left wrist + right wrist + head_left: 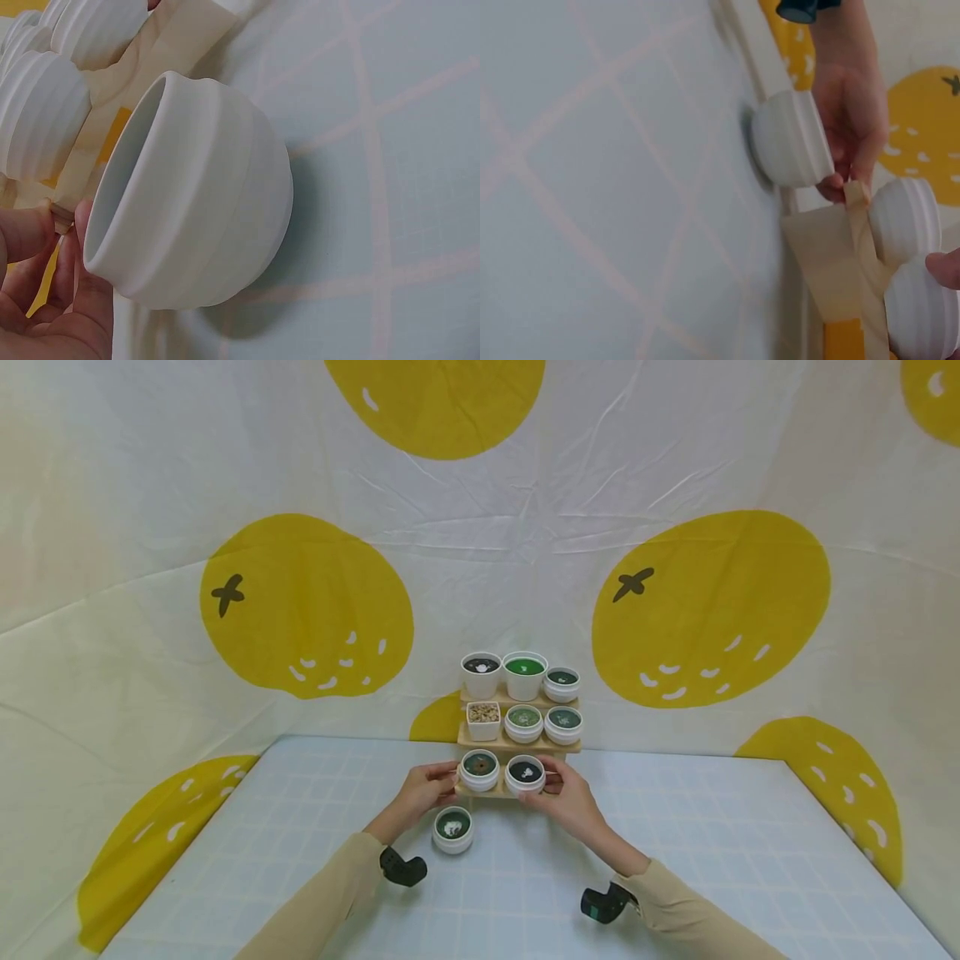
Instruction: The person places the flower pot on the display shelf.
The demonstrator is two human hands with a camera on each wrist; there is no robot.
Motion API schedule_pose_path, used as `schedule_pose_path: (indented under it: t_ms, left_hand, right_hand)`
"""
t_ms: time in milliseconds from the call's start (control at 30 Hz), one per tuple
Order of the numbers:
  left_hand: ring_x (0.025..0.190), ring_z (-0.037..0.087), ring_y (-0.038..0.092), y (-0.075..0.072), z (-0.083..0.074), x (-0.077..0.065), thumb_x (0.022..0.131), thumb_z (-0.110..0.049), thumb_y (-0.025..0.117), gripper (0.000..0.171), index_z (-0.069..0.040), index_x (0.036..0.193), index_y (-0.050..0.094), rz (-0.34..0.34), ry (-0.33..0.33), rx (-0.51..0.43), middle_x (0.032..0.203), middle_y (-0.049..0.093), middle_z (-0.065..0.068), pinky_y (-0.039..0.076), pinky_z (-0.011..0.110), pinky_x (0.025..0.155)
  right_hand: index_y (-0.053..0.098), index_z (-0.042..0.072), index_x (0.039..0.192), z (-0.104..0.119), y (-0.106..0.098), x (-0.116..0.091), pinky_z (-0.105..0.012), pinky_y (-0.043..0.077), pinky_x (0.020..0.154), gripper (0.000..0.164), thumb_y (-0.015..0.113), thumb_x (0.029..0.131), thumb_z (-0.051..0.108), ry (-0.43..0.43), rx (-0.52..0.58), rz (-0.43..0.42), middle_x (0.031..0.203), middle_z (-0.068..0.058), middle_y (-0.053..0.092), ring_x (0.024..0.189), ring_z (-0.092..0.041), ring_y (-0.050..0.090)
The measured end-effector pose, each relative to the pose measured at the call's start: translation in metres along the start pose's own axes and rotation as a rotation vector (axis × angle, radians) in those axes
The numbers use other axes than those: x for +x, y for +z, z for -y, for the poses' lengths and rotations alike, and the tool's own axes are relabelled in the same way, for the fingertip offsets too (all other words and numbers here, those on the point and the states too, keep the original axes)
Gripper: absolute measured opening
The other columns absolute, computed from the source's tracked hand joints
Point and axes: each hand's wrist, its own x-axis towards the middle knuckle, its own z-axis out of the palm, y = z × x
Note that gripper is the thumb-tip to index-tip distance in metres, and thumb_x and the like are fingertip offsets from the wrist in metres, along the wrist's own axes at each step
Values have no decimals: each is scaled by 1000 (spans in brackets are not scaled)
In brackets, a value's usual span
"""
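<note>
A stepped wooden stand (504,745) carries small pots on three tiers. At the left end of its lowest tier, my left hand (423,789) pinches the board's edge between thumb and fingers, as the left wrist view shows. My right hand (572,802) holds a white ribbed pot (525,774) with a dark top at that tier's right side, thumb in front and fingers around the far side. Beside it on the tier sits another white pot (480,770), dark green with a brown spot. A loose white pot (202,195) stands upright on the table near my left hand.
The middle tier bears a square pot of tan bits (483,720) and two round green-topped pots. Above stand two taller cups, one bright green (525,675), and a small pot (561,685). A fruit-printed cloth (510,568) hangs behind the checked table (675,843).
</note>
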Motion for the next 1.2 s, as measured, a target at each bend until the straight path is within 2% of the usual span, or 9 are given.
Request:
schedule_pose_path:
  t_ms: [133, 367, 900, 1200]
  left_hand:
    - [76, 11, 62, 1, 1, 3, 95, -8, 57, 38, -3, 132, 57, -30, -33, 5, 114, 64, 15, 59, 26, 76]
    - [75, 11, 61, 1, 3, 6, 95, -9, 57, 38, -3, 133, 56, -29, -30, 6, 114, 64, 14, 59, 27, 75]
    - [74, 11, 61, 3, 2, 6, 95, -7, 57, 37, -3, 132, 57, -38, -40, 3, 113, 64, 15, 59, 26, 74]
    - [73, 11, 62, 2, 3, 7, 95, -7, 57, 37, -3, 132, 57, -37, -25, 13, 112, 64, 15, 59, 26, 74]
  right_hand:
    - [54, 2, 130, 0, 1, -1, -31, 57, 84, 64, 82, 73, 14, -14, 31, -12, 117, -17, 61, 97, -22, 62]
    - [53, 2, 131, -2, 3, -1, -40, 55, 89, 62, 80, 76, 11, -37, 66, -25, 122, -18, 58, 104, -27, 61]
    - [51, 3, 130, -1, 6, -11, -39, 55, 89, 63, 81, 75, 10, -56, 88, -108, 128, -17, 53, 103, -27, 59]
    - [50, 3, 127, 2, 15, -27, -46, 54, 89, 65, 82, 70, 2, -175, 43, -192, 124, -14, 51, 106, -26, 53]
